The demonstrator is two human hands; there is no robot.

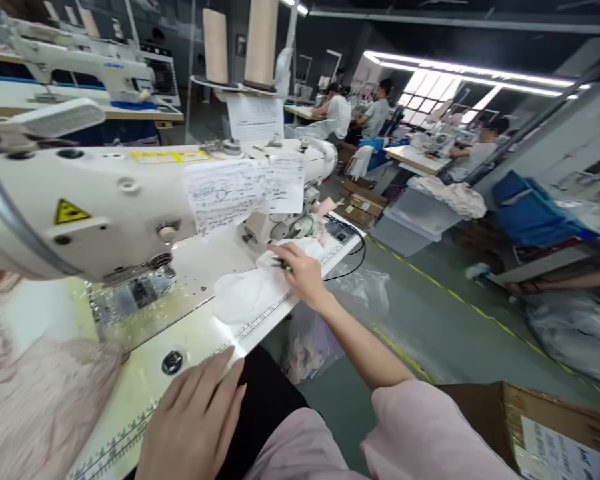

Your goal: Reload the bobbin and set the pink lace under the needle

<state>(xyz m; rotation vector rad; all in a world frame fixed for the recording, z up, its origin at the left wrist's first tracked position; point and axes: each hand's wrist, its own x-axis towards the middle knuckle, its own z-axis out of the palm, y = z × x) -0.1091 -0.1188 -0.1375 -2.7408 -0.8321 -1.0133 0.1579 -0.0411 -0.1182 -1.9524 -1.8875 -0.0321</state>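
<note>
My right hand (303,272) reaches to the far right part of the sewing machine table, over a bunched piece of white cloth (245,297). Its fingers are bent down into the cloth; a small dark shape shows under them, and what they grip is hidden. Flat and with fingers stretched, my left hand (195,413) rests at the table's front edge and holds nothing. The white sewing machine (115,207) stands in front of me, handwritten paper sheets (230,193) attached to its arm. Pale pink lacy fabric (45,407) lies at the left.
Two thread cones (261,43) stand behind the machine. A ruler strip (275,305) runs along the table edge. An open cardboard box (545,427) is at lower right; a plastic bag of fabric (313,347) sits below the table. Grey bins (415,213) and seated people are farther back.
</note>
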